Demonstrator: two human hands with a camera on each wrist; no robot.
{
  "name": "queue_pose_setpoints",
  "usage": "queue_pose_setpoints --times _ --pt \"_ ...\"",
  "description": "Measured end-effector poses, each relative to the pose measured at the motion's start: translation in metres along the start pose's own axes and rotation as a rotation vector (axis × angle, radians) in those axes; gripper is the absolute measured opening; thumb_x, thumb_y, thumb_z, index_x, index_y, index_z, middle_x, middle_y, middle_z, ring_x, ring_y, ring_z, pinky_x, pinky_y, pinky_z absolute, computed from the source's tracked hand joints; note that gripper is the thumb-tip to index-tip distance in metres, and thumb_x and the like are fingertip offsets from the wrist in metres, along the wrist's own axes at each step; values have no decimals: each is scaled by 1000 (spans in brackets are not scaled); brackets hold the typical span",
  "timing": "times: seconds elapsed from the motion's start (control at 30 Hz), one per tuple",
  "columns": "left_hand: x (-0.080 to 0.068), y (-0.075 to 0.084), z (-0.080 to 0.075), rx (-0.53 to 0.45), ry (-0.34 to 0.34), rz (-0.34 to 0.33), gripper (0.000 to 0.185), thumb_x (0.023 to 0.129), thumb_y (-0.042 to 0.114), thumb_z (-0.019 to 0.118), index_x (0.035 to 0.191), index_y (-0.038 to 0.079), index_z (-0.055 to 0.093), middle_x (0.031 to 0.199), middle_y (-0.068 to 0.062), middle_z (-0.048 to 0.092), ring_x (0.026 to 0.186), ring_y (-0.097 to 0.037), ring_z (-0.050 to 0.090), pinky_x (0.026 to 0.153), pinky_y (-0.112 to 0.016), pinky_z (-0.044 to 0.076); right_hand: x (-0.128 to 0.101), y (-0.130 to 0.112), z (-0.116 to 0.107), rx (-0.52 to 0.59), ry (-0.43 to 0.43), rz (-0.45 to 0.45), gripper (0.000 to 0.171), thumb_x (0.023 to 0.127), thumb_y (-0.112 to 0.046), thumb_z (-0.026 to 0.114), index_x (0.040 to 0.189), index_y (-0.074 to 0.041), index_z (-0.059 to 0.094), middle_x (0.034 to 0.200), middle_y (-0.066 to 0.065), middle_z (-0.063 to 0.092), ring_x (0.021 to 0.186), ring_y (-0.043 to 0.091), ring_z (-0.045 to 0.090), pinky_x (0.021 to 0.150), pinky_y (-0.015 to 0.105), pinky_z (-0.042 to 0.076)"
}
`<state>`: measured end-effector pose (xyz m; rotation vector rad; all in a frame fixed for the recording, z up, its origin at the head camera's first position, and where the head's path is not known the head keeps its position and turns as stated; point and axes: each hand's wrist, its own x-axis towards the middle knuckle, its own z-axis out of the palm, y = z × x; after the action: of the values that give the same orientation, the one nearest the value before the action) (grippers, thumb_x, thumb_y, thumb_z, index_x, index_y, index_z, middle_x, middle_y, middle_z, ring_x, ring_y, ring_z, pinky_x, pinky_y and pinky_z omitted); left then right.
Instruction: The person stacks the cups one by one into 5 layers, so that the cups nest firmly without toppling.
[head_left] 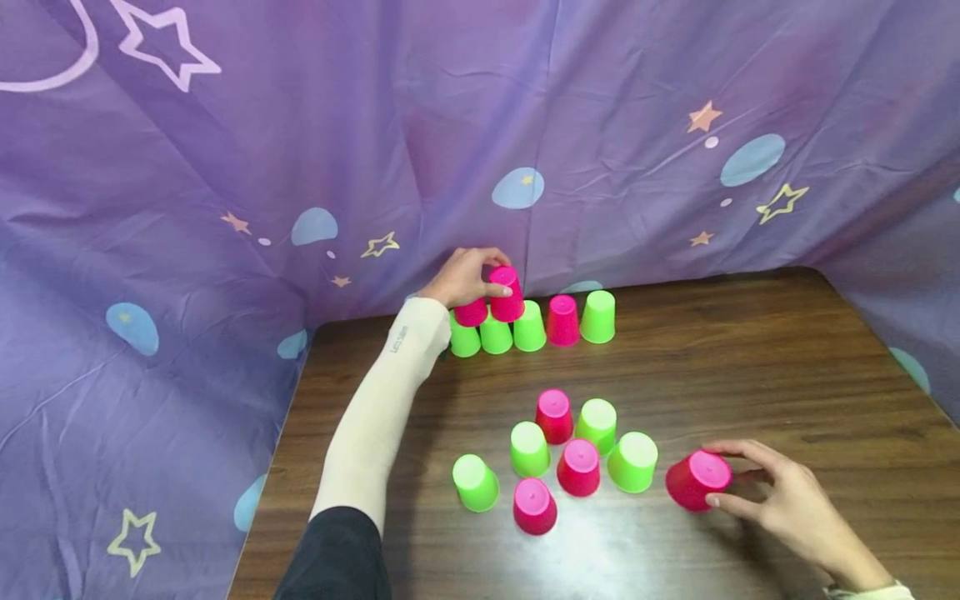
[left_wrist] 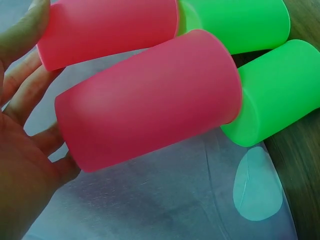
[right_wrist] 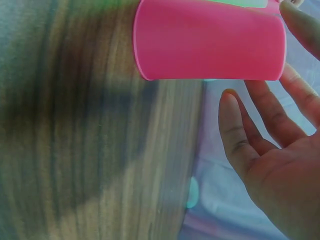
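My left hand [head_left: 463,279] grips an upside-down pink cup [head_left: 507,300] between thumb and fingers, at the second level of a row along the back of the table. Beside it another pink cup [head_left: 471,314] rests upside down above green cups [head_left: 497,335]; in the left wrist view, this neighbouring cup [left_wrist: 150,102] lies closest to the camera. At the front right, my right hand [head_left: 791,504] holds a slightly tilted pink cup [head_left: 692,483] between thumb and fingers near its closed end. Whether that cup touches the table is unclear.
The back row continues right with a pink cup [head_left: 563,322] and a green cup [head_left: 598,317]. Several upside-down cups stand mid-table, including a green one [head_left: 476,485] at left and a pink one [head_left: 535,510] in front. A purple curtain [head_left: 420,150] hangs behind the wooden table [head_left: 750,358].
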<state>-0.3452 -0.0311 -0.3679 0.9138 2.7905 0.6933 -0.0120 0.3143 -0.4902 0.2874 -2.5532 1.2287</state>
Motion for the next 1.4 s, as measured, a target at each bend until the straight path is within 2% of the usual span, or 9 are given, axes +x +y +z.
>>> queue_pose_setpoints --times 0.43,0.63,1.2,1.4 --pt "0 1 -2 49 -38 -10 46 87 33 80 126 15 65 127 -6 71 124 -24 62 110 -38 46 -5 10 7 55 47 -18 62 56 15 88 113 1 68 112 -33 63 84 -11 64 73 5 51" --pt "1 -1 -1 59 -45 -18 50 87 32 79 132 16 64 129 -5 71 126 -24 61 111 -37 45 -5 10 8 49 53 -10 61 57 14 88 113 -1 69 110 -32 64 85 -12 64 73 4 51" --pt "0 1 -6 73 -48 15 50 86 29 81 132 15 66 125 -6 72 126 -24 62 112 -37 45 -5 4 7 37 40 14 57 61 10 88 114 -3 69 109 -33 63 87 -12 64 74 6 53" --pt "-1 1 -6 63 -46 21 55 85 29 82 134 15 63 130 -4 71 133 -24 57 116 -37 41 -5 5 8 45 39 4 58 61 11 88 114 -3 69 109 -31 64 88 -12 64 74 6 53"
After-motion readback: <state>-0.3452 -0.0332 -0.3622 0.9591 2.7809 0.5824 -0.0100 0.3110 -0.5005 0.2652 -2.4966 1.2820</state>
